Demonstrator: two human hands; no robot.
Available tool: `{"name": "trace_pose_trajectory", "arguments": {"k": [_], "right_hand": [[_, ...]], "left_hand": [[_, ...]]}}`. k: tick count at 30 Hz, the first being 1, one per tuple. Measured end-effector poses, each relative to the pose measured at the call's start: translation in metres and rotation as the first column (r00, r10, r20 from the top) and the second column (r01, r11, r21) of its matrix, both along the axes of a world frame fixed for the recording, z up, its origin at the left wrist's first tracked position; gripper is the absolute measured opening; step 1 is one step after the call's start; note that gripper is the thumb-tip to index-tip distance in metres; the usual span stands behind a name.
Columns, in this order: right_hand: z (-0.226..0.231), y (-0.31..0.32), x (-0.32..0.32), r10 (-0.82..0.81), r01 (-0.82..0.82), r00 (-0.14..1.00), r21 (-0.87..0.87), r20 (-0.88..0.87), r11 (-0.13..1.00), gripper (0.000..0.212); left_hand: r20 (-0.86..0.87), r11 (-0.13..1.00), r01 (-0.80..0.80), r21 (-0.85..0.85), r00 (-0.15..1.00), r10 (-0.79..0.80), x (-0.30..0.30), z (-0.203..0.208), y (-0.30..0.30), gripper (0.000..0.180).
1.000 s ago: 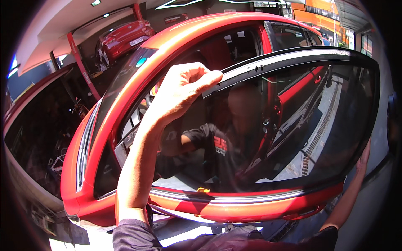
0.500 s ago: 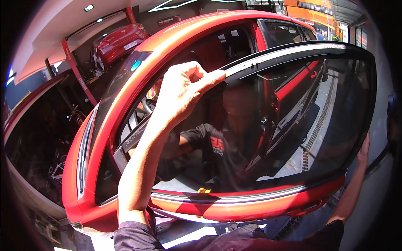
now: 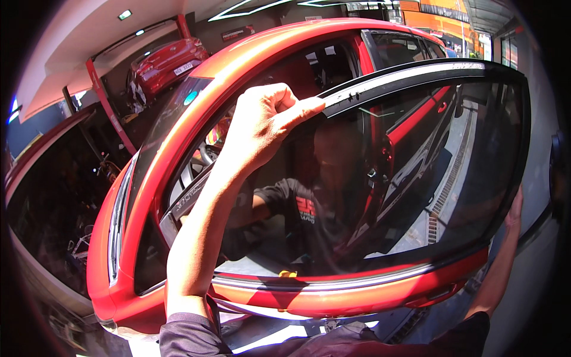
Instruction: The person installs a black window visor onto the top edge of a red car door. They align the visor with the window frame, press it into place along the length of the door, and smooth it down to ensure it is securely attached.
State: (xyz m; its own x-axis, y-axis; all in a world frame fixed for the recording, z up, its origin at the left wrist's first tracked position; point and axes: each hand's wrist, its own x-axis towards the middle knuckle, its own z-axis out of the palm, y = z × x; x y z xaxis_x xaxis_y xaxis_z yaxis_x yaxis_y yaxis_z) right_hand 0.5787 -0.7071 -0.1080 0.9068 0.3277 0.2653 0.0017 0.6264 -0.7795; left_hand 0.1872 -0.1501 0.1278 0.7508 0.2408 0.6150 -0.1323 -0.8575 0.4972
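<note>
A red car door (image 3: 363,300) stands swung open in front of me, its dark window glass (image 3: 416,178) raised. Along the top of its black window frame (image 3: 502,70) runs a pale, scuffed strip (image 3: 410,77) with dark flecks. My left hand (image 3: 262,122) is closed at the front end of this strip, thumb along the frame and fingers curled; anything thin pinched between them is hidden. Low on the door's rear edge, my right hand (image 3: 515,208) grips the edge, its fingers partly out of sight. The glass reflects a person in a dark shirt.
The red car's roof (image 3: 285,35) and windshield pillar curve behind the door. A small yellow object (image 3: 288,273) lies at the base of the window. Farther back, another red car (image 3: 166,62) is raised beside a red lift post (image 3: 110,107). A floor drain grate (image 3: 446,190) shows through the glass.
My left hand has shifted very slightly right along the frame, and the view has moved a little. Both hands keep their places on the door.
</note>
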Motion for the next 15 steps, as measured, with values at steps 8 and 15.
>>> {"name": "trace_pose_trajectory", "arguments": {"k": [8, 15], "right_hand": [[-0.003, 0.012, 0.003, -0.019, 0.019, 1.0, 0.049, 0.002, 0.999, 0.058], [0.002, 0.006, -0.002, -0.032, 0.033, 0.999, 0.021, -0.018, 0.999, 0.059]], "left_hand": [[-0.125, 0.904, 0.364, -0.223, 0.909, -0.397, -0.016, 0.01, 0.021, 0.034], [-0.044, 0.998, 0.05, 0.044, 0.998, -0.048, 0.01, 0.013, -0.005, 0.045]]}}
